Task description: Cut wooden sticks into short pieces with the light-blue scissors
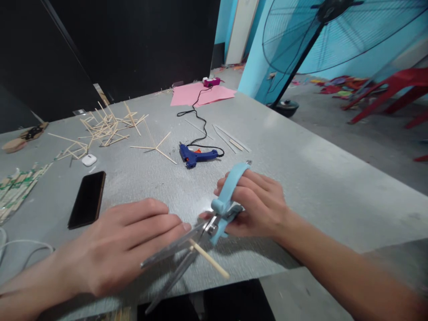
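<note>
The right hand (257, 205) is gripping the blue-handled scissors (200, 232), blades spread around a wooden stick (209, 258) that the left hand (123, 245) is pinching above the grey surface (317, 178).

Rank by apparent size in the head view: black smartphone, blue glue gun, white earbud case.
1. Black smartphone, though nearer the camera.
2. Blue glue gun; looks similar in length, slimmer, so unsure.
3. White earbud case, clearly smallest.

scissors (200, 232): shiny metal blades, blue plastic handles | stick (209, 258): pale wood | table (317, 178): matt grey
</note>
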Demonstrator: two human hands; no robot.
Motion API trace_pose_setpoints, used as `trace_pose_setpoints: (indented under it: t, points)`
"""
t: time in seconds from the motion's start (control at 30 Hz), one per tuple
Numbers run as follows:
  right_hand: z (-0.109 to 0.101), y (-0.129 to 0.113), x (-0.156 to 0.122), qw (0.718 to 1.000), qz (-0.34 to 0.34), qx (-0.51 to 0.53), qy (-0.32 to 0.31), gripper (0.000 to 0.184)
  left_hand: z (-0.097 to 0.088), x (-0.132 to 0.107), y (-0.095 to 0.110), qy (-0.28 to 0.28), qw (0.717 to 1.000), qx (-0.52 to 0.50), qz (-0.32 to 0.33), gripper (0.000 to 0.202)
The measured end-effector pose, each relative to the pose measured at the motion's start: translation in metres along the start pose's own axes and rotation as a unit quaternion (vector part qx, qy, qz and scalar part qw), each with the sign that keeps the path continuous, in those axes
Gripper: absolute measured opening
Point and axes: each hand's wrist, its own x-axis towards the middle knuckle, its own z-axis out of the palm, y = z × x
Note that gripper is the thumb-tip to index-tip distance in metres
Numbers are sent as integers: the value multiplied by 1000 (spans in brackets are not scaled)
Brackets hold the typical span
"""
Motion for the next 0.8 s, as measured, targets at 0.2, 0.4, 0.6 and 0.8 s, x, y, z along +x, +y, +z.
trace_pose_setpoints:
  t: [0.2,0.4,0.6,0.8]
  points:
    - [0,0,-1,1000,-3,-5,-2,33,0,-2,0,-1,1000,24,3,35]
    - [2,0,-5,1000,-16,-12,17,30,2,1,-1,20,999,14,22,35]
    - [4,1,-8,1000,-15,-7,13,30,1,8,-4,7,999,7,33,33]
    - [4,2,-9,1000,-16,-14,-1,28,1,8,-5,7,1000,14,27,30]
